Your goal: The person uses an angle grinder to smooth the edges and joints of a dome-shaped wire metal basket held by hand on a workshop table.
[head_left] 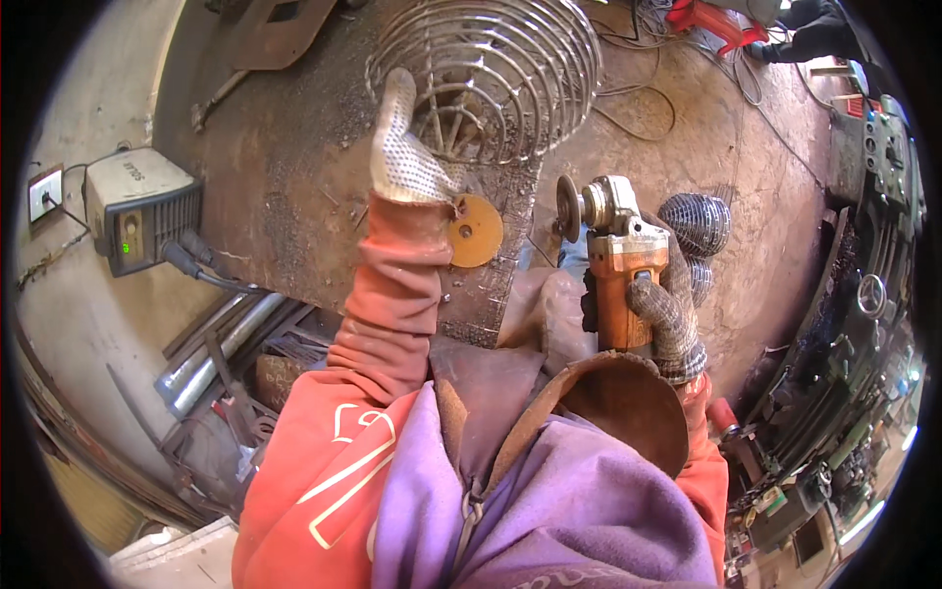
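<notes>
Fingers (659,306) wrap an orange, dusty angle grinder (616,257) with grey disc.

Sunlit bare dirt floor (687,118) fills the upper right of the frame. A rusty steel table (285,177) spans the upper centre. At left, a grey welding machine (137,208) sits beside a wall socket (44,193); metal pipes (216,348) lie below.

Bare steel-wire basket (491,74); rusty rough metal table (285,177); knit dotted gloves.
</notes>
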The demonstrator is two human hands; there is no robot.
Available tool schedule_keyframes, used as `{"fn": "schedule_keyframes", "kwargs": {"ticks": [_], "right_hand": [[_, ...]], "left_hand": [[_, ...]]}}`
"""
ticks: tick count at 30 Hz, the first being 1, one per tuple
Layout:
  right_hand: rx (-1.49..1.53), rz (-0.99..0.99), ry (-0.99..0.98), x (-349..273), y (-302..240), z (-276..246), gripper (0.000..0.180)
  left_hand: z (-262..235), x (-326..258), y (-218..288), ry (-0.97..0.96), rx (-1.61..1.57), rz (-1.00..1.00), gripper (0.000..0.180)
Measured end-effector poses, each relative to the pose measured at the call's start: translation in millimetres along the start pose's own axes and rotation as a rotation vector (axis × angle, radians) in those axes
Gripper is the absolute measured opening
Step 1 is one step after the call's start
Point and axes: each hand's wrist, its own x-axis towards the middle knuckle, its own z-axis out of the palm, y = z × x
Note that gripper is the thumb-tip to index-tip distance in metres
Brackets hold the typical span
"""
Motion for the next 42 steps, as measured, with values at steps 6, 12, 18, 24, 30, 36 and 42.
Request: {"fn": "schedule_keyframes", "kwargs": {"ticks": [6,12,18,24,30,36,42], "right_hand": [[0.04,0.06,-0.032,15.5,4.3,-12.2,0.083],[-0.006,0.0,-0.046,57.0,21.9,-25.0,0.08],[0.069,0.024,-0.084,75.3,31.4,-35.9,0.069],[0.268,0.166,-0.21,58.1,23.8,-26.9,0.068],[0.265,0.24,-0.078,47.0,21.8,-21.5,0.07],[0.119,0.11,-0.144,50.3,19.7,-13.3,0.077],[0.151,0.177,-0.126,48.8,16.2,-14.5,0.07]], "left_hand": [[4.9,-4.5,-5.4,0.065,0.044,0.003,0.049],[11.0,-10.5,-2.8,0.006,0.05,0.029,0.049],[-2.7,-6.5,-3.9,-0.03,0.089,0.014,0.051],[-6.8,-5.5,-10.3,-0.035,0.092,-0.013,0.049],[4.9,-10.3,-12.4,-0.062,0.082,0.075,0.049],[4.6,-12.2,-4.3,0.024,0.298,0.054,0.058],[3.2,-7.5,-5.3,-0.016,0.183,0.051,0.052]]}}
